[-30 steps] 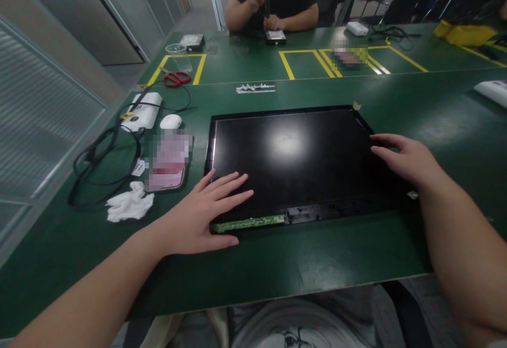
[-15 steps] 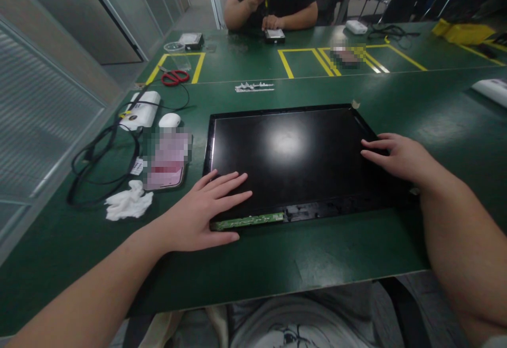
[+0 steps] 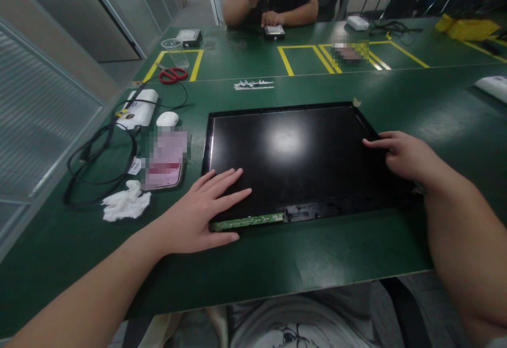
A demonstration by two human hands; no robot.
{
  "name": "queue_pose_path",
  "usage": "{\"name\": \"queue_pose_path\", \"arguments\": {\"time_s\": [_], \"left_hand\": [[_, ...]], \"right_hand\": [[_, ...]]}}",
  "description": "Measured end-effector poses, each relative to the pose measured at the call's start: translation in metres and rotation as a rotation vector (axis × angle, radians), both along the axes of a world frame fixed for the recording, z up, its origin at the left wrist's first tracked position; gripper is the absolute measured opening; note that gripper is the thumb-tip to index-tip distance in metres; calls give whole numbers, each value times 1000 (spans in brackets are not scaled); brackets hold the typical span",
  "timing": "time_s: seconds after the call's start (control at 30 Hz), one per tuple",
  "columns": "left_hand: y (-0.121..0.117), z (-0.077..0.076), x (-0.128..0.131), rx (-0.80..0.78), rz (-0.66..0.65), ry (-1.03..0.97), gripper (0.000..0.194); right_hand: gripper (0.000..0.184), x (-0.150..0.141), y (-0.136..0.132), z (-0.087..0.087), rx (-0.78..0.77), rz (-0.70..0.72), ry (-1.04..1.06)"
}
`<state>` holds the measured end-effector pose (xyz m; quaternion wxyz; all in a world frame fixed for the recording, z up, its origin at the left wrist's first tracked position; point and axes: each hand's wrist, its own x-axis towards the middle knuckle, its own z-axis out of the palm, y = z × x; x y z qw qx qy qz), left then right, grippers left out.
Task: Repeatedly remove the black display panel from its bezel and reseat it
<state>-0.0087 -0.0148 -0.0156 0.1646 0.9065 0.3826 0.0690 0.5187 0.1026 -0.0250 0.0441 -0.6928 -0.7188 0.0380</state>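
A hand could slide over the green table in front of the black screen, but the thumb of the left hand sticks out there. That hand also blocks the screen's near left corner. The right hand and its arm block the right side. Past that hand, there is wide room up to a white thing at the far right. Behind the screen, a strip of table runs up to some white bits. On the left, the phone leaves only a thin gap beside the screen. Black cords and a crumpled tissue crowd the side beyond.
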Motion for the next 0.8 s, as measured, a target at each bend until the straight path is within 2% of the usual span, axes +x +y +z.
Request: {"name": "queue_pose_path", "arguments": {"time_s": [0.13,0.27,0.37,0.5,0.57,0.6,0.7,0.8], "left_hand": [[0,0,0,1,-2,0,84],[1,-1,-1,-8,-1,-6,86],[1,-2,-1,-8,7,-15,88],[1,-2,-1,2,10,-15,87],[1,-3,-1,11,-6,-13,87],[2,-3,-1,16,-12,-14,87],[3,-5,-2,16,-17,-18,88],[4,-6,-3,5,-16,-25,89]], "right_hand": [[69,2,0,3,-2,25,10],[66,-6,-3,9,-30,-22,41],[67,-16,-6,10,-25,-139,148],[75,-24,-5,6,65,-387,395],[74,-21,-4,6,85,-444,329],[68,-18,-3,6,74,-440,250],[36,-11,-1,7,18,-392,72],[14,-12,-1,12,0,-433,117]]}}
